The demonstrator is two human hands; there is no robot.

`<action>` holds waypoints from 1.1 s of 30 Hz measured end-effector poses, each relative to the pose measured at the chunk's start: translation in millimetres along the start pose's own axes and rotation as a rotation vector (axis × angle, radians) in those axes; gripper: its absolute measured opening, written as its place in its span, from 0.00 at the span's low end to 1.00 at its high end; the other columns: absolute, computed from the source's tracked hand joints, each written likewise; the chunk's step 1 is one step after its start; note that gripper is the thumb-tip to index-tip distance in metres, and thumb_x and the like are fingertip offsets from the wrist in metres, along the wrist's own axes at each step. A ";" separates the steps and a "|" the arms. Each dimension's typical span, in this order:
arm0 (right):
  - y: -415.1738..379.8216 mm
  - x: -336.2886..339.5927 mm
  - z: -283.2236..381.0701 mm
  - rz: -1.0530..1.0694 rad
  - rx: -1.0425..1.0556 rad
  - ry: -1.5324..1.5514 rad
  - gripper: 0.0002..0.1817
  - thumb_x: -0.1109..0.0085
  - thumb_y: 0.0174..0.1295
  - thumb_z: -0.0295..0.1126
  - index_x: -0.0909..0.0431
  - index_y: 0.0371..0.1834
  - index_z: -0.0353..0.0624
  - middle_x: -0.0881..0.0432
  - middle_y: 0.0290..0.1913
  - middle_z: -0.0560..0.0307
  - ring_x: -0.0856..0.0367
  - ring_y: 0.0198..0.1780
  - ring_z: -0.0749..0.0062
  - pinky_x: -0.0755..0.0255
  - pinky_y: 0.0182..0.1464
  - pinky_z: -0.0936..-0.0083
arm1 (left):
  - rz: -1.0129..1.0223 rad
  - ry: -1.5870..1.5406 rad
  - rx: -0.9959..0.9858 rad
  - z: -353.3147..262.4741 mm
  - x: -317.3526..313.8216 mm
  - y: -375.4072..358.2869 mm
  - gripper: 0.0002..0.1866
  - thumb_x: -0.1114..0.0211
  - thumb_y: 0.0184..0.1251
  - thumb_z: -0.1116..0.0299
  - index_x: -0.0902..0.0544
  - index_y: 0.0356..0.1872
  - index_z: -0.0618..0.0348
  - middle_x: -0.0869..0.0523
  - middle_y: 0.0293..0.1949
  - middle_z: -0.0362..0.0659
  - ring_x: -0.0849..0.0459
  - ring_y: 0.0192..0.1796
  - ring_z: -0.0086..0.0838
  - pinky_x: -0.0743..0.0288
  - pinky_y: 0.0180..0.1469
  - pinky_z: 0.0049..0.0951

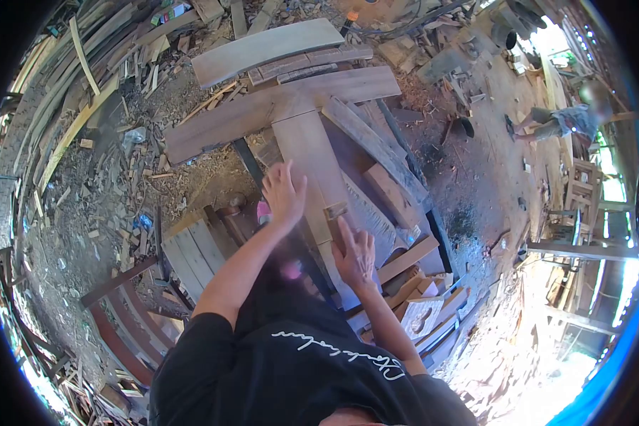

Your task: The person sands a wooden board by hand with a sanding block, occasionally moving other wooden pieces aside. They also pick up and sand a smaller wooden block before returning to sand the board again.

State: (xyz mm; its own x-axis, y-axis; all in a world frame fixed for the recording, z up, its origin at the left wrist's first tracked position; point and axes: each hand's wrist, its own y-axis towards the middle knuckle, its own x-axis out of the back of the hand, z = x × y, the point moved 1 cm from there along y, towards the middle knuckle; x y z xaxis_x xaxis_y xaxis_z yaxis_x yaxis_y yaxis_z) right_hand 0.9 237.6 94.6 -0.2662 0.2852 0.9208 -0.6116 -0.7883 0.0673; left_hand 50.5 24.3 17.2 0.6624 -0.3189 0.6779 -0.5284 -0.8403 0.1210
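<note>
A long board (309, 145) runs away from the body and meets a wide crosswise board (220, 128) at its far end. My left hand (284, 195) is beside the long board's left edge, fingers apart and holding nothing. Nearer the body, my right hand (356, 254) grips a small wooden block (334, 221) on the long board, the index finger stretched along it. Part of the block is hidden under the hand.
A pale curved plank (270, 51) lies beyond the crosswise board. Weathered planks (376, 150) lean at the right of the bench. Offcuts (422, 312) are piled near my right forearm. Slats (195, 252) stand at the left. Another person (564, 122) is at the far right.
</note>
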 end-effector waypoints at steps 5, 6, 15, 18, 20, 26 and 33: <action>32.5 -34.6 1.3 0.145 0.048 -0.177 0.36 0.34 0.62 0.40 0.32 0.76 0.61 0.26 0.46 0.43 0.27 0.46 0.43 0.30 0.50 0.47 | -0.193 0.254 0.012 30.6 -18.9 62.8 0.33 0.40 0.74 0.55 0.35 0.77 0.50 0.29 0.70 0.49 0.37 0.73 0.45 0.46 0.69 0.52; 50.0 -41.4 1.8 0.115 0.080 -0.194 0.36 0.36 0.62 0.41 0.32 0.76 0.62 0.26 0.47 0.41 0.26 0.48 0.42 0.30 0.50 0.45 | -0.191 0.258 0.036 35.4 -21.1 65.9 0.33 0.40 0.74 0.55 0.35 0.77 0.50 0.29 0.70 0.49 0.37 0.73 0.45 0.46 0.69 0.52; 214.3 -66.0 39.0 0.011 0.075 -0.122 0.37 0.36 0.61 0.38 0.33 0.77 0.61 0.26 0.52 0.36 0.26 0.51 0.40 0.28 0.52 0.49 | -0.225 0.180 0.026 30.9 -20.9 60.6 0.31 0.42 0.74 0.59 0.33 0.76 0.48 0.30 0.72 0.44 0.36 0.74 0.42 0.47 0.70 0.51; 119.1 -61.4 12.0 -0.097 0.156 -0.122 0.35 0.36 0.60 0.38 0.30 0.75 0.61 0.28 0.53 0.37 0.26 0.51 0.41 0.29 0.53 0.49 | -0.212 0.192 -0.004 30.0 -15.5 60.5 0.29 0.45 0.75 0.60 0.31 0.76 0.44 0.30 0.72 0.44 0.36 0.74 0.43 0.48 0.70 0.51; 38.9 -45.9 -1.1 0.016 0.089 -0.150 0.34 0.36 0.60 0.38 0.29 0.73 0.63 0.28 0.55 0.39 0.27 0.52 0.42 0.29 0.53 0.49 | -0.187 0.198 -0.011 33.2 -18.5 59.2 0.27 0.48 0.77 0.61 0.32 0.77 0.42 0.30 0.71 0.44 0.37 0.74 0.45 0.48 0.70 0.50; 108.2 -57.5 14.8 0.070 0.121 -0.109 0.34 0.37 0.61 0.39 0.31 0.75 0.62 0.26 0.53 0.39 0.26 0.50 0.40 0.30 0.50 0.48 | -0.211 0.136 -0.007 32.9 -16.9 59.9 0.29 0.43 0.73 0.63 0.29 0.75 0.42 0.31 0.73 0.46 0.37 0.75 0.44 0.48 0.70 0.52; 248.4 -78.6 40.9 0.007 0.169 -0.123 0.34 0.37 0.62 0.39 0.32 0.75 0.64 0.25 0.57 0.44 0.24 0.53 0.44 0.27 0.52 0.49 | -0.251 0.068 0.096 13.8 -10.2 30.9 0.35 0.37 0.71 0.60 0.37 0.77 0.51 0.35 0.73 0.50 0.37 0.74 0.49 0.47 0.71 0.53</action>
State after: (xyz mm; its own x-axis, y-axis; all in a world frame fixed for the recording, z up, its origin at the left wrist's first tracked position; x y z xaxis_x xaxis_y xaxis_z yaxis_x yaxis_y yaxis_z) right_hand -99.6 -2.9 54.6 -0.1706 0.2188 0.9607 -0.4740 -0.8730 0.1146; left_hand 34.7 -4.5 3.9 0.7272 -0.0677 0.6830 -0.2975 -0.9279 0.2247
